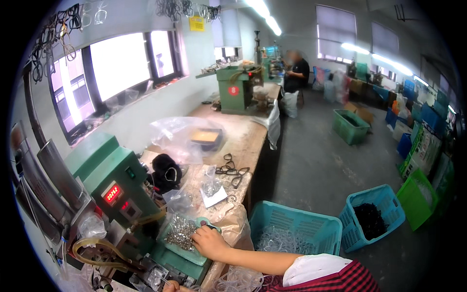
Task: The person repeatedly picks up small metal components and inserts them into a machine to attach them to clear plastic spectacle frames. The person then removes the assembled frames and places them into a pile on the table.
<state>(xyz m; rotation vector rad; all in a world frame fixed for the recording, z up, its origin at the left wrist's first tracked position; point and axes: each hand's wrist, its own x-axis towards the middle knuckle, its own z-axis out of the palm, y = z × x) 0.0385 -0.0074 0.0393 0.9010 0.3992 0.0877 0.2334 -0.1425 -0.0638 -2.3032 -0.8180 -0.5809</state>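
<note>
My right hand [210, 243] reaches over a shallow green tray [198, 257], its bent fingertips touching a heap of small shiny metal parts [179, 231]. Whether a part is between those fingers is hidden. At the lower edge, my left hand [172, 287] shows only in part, fingers closed around a thin clear piece [164, 281] beside the metal fixture [154, 276] of a green machine [104, 163]. The machine has a lit red display [112, 193]. Clear plastic eyeglass frames [238, 280] lie bunched under my right forearm.
On the bench are black eyeglass frames [237, 171], white paper [214, 196] and a plastic bag [172, 138]. To the right, a teal basket [296, 216] holds clear frames; another basket [396, 207] holds black pieces. A second green machine [233, 92] and a seated person [296, 73] are farther off.
</note>
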